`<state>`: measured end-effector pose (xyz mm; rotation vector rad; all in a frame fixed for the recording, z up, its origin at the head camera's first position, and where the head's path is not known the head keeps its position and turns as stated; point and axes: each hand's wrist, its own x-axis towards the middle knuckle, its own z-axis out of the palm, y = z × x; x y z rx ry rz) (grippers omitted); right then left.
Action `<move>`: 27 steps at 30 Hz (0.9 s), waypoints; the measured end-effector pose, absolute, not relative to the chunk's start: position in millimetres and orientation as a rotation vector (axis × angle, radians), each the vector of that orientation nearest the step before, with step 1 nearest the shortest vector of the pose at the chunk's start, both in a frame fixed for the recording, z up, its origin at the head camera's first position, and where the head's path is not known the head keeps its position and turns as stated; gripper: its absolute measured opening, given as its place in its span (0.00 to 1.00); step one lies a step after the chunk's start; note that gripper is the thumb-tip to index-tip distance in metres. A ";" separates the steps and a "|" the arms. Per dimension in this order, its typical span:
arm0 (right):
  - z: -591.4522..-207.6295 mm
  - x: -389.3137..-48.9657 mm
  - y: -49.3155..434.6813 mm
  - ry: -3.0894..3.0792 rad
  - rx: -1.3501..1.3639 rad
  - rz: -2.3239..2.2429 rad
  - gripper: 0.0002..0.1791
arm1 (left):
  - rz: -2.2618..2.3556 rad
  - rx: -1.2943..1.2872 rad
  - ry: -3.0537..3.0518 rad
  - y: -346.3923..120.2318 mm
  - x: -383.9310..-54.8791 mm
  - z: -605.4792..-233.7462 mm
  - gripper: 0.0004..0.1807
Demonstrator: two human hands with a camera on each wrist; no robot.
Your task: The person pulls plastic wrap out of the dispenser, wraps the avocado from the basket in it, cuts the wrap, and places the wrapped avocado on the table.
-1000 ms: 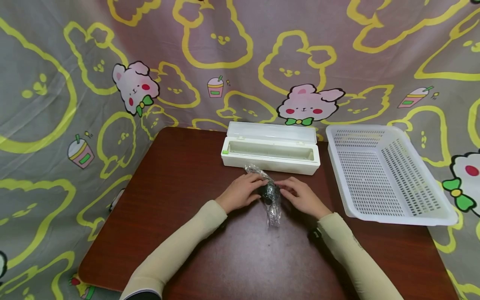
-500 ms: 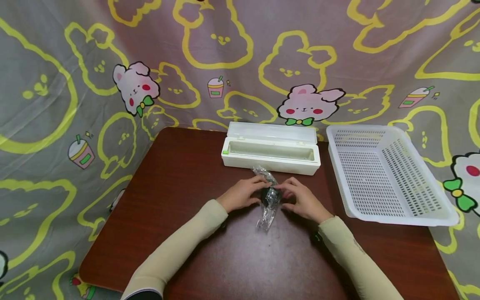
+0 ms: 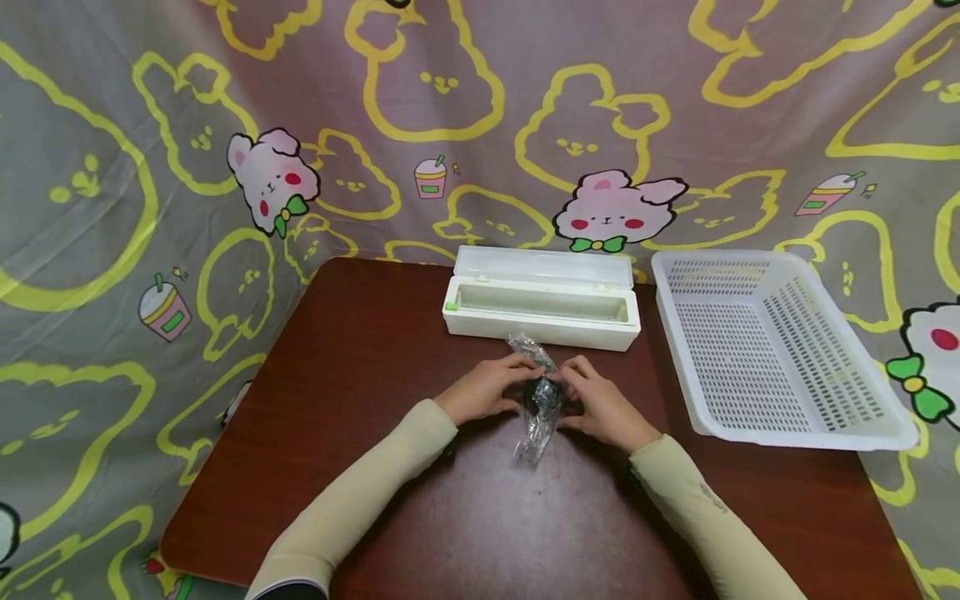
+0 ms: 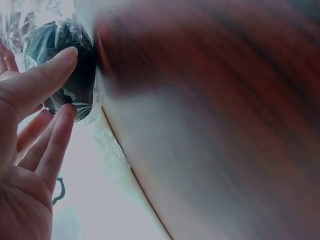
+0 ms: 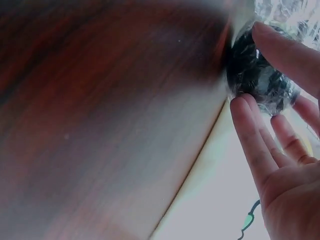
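A dark, egg-shaped item (image 3: 542,398) wrapped in clear cling film (image 3: 532,442) sits on the table between the two hands. My left hand (image 3: 487,387) holds it from the left, with thumb and fingertips on the film in the left wrist view. From the right, my right hand (image 3: 603,404) holds it too; in the right wrist view its thumb and fingers (image 5: 250,130) lie against the dark item (image 5: 257,75). Loose film sticks out at the far and near ends. Film and fingers hide part of the item's surface.
Behind the hands is a long white box (image 3: 540,329) with its lid raised, a green tab at its left end. A white perforated plastic basket (image 3: 697,408) stands on the right. The brown table (image 3: 360,350) meets a patterned cloth (image 3: 450,108) at the back.
The near end of the film has swung left, and its far end has shifted slightly right. My right fingers have moved in over the dark item. The left hand has hardly moved.
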<state>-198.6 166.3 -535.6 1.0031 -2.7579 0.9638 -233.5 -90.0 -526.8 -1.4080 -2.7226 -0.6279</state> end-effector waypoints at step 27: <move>-536.8 -198.6 157.0 -2.771 0.934 0.793 0.24 | -0.648 -1.319 -2.811 -84.2 -231.1 -525.5 0.46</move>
